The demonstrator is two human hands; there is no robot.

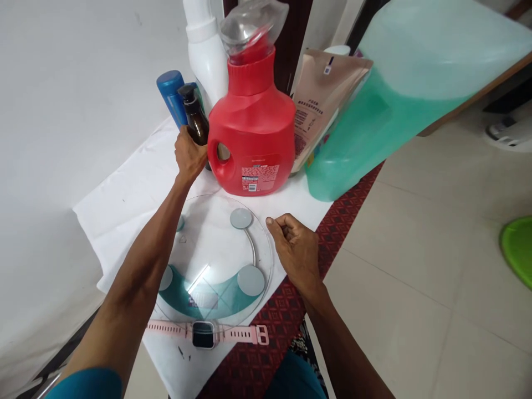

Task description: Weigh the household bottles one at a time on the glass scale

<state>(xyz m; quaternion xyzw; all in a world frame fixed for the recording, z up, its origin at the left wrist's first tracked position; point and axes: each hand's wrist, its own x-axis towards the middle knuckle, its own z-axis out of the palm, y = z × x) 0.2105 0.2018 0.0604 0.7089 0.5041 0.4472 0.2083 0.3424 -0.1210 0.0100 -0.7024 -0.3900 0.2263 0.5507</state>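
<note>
My left hand (190, 152) is closed around the lower part of a dark brown pump bottle (197, 119), next to the handle of a big red detergent jug (257, 122). Its fingers are partly hidden behind the bottle. With fingers curled in and nothing visible in them, my right hand (296, 246) is just off the right edge of a round glass bathroom scale (208, 238). The scale has grey foot pads and a teal band. A smartwatch with a pink strap (203, 334) lies along the scale's near edge.
A blue bottle (170, 91) and a tall white bottle (208, 61) stand behind the pump bottle. To the jug's right are a beige pouch (313, 105) and a large container of green liquid (366, 133). White cloth (124, 183) covers the table; a green object (519, 249) is far right.
</note>
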